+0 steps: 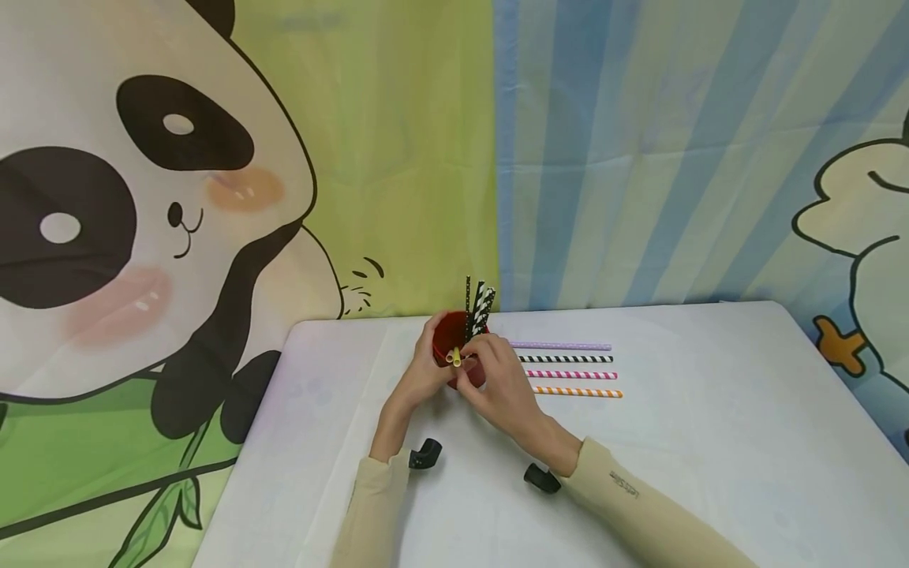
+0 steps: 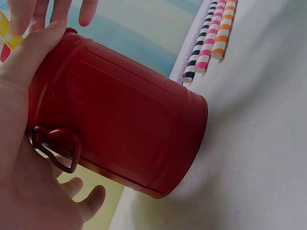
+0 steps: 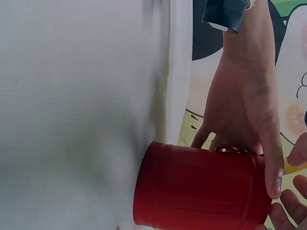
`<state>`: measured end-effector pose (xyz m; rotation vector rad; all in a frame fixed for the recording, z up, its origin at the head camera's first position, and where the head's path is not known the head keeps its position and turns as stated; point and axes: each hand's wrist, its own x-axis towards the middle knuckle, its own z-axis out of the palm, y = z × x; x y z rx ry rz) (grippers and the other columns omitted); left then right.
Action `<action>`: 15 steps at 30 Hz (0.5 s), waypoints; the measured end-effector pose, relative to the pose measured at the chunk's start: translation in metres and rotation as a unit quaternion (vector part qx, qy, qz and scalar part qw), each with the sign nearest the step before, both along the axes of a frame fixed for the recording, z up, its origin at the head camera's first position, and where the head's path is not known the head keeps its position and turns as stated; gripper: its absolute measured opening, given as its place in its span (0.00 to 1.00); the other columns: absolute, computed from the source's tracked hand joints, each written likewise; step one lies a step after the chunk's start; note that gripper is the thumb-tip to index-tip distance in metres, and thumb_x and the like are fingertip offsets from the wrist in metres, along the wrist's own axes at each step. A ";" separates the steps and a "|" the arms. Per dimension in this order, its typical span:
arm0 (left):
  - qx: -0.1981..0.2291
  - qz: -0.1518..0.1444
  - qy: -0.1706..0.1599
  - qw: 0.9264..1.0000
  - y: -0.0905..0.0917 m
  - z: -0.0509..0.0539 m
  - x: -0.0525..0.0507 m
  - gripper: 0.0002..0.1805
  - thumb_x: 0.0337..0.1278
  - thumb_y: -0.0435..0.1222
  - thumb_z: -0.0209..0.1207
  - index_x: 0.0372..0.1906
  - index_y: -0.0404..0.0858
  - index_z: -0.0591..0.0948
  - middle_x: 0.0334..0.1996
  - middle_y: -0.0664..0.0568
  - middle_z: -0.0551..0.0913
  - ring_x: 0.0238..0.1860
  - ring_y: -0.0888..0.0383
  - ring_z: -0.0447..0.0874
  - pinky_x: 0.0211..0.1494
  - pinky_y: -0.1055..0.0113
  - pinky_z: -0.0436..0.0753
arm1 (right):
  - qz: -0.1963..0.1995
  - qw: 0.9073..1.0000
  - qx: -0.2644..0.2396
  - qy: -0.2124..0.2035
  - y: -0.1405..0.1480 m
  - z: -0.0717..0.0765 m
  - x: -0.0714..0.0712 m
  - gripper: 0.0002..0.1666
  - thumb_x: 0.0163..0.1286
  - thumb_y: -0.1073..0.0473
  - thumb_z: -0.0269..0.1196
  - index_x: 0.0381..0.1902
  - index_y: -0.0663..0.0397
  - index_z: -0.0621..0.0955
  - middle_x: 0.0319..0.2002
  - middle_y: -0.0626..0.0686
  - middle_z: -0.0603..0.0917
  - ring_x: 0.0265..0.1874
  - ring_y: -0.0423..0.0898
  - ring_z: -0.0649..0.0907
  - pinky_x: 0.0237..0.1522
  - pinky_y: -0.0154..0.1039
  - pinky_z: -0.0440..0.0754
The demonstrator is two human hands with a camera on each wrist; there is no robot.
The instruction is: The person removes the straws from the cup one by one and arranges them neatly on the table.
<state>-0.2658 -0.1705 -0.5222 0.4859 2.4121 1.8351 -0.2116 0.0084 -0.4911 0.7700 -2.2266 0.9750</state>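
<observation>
A small red metal bucket (image 1: 447,323) with a wire side handle (image 2: 62,148) stands on the table. My left hand (image 1: 424,377) holds it from the left, thumb along the rim. At its near rim my right hand (image 1: 503,386) pinches yellow straws (image 1: 455,357) with white dots, their ends pointing toward me. Black-and-white patterned straws (image 1: 480,309) stand upright inside the bucket at the far right. In the right wrist view, right fingertips (image 3: 288,206) lie beside the bucket's mouth; the yellow straw's lower part is hidden.
Right of the bucket lie paper straws in a row: lilac (image 1: 568,346), black-striped (image 1: 575,359), pink-striped (image 1: 578,375) and orange-striped (image 1: 585,392). The white table (image 1: 696,442) ends at a printed curtain (image 1: 604,158) behind. Black camera mounts (image 1: 542,478) sit at both wrists.
</observation>
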 end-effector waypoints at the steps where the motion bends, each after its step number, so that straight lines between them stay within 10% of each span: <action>1: -0.003 0.002 0.001 1.000 0.000 0.000 0.000 0.53 0.50 0.41 0.71 0.78 0.52 0.53 0.70 0.51 0.66 0.69 0.50 0.67 0.67 0.49 0.75 | 0.000 1.000 0.001 -0.003 -0.001 0.000 -0.001 0.13 0.61 0.61 0.65 0.44 0.54 0.78 0.44 0.50 0.80 0.47 0.48 0.78 0.52 0.43 0.77; 15: -0.003 0.007 0.003 1.000 0.002 0.002 0.001 0.51 0.51 0.34 0.69 0.78 0.52 0.53 0.71 0.47 0.66 0.69 0.47 0.67 0.69 0.47 0.72 | -0.009 1.000 0.008 -0.008 -0.006 0.001 -0.005 0.12 0.61 0.61 0.64 0.43 0.53 0.79 0.43 0.50 0.79 0.45 0.47 0.78 0.49 0.43 0.77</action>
